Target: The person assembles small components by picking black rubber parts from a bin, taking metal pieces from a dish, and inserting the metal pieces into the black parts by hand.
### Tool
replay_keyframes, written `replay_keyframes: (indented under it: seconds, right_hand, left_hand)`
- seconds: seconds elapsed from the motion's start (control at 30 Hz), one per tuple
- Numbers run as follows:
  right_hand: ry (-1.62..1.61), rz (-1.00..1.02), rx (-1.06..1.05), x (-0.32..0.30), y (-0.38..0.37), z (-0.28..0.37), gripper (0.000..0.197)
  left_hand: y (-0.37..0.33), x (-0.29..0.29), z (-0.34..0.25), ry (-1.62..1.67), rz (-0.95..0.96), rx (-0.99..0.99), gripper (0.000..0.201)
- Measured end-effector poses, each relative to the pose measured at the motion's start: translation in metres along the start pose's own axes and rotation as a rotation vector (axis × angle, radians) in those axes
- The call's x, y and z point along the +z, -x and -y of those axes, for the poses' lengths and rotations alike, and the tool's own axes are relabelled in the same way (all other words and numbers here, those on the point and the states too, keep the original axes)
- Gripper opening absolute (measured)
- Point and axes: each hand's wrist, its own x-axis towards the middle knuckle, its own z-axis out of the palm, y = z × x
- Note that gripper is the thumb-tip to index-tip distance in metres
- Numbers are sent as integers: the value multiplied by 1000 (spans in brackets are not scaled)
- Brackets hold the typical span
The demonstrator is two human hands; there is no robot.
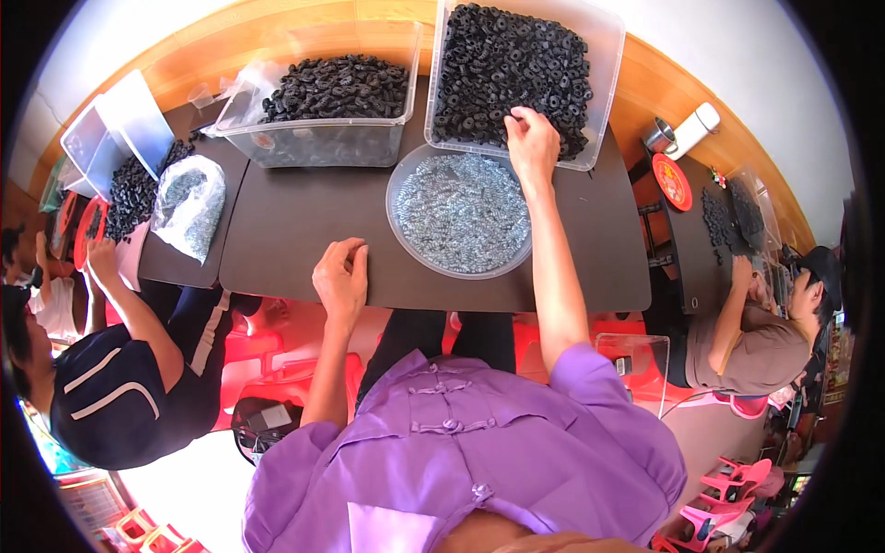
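My right hand (534, 147) reaches over the near edge of a clear plastic bin (604, 111) heaped with small black ring-shaped parts (507, 69). Its thumb and fingers are drawn together at the parts; whether a piece is between them does not show. Below that bin stands a round clear tub (396, 226) full of small silvery pieces (461, 212) that look like springs. My left hand (341, 278) is over the table's front edge, left of the tub. Its fingers are curled in, and anything inside them is hidden.
A second clear bin (313, 143) with black parts stands at the back left of the brown table (304, 217). Further left are a plastic bag (189, 207) of silvery pieces and a pile of black parts (134, 198). Co-workers sit on both sides; red stools (253, 359) are below.
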Motion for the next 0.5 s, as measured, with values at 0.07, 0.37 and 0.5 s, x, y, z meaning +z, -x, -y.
replay_keyframes:
  seconds: [0.07, 0.37, 0.5]
  right_hand:
    - [143, 90, 57, 16, -14, 5, 26]
    - [167, 192, -29, 39, -26, -13, 15]
    - [121, 209, -142, 35, -25, -10, 16]
  left_hand:
    - [1, -2, 3, 36, -7, -4, 7]
    - [2, -7, 3, 11, 38, -17, 7]
    - [2, -5, 4, 3, 27, -1, 7]
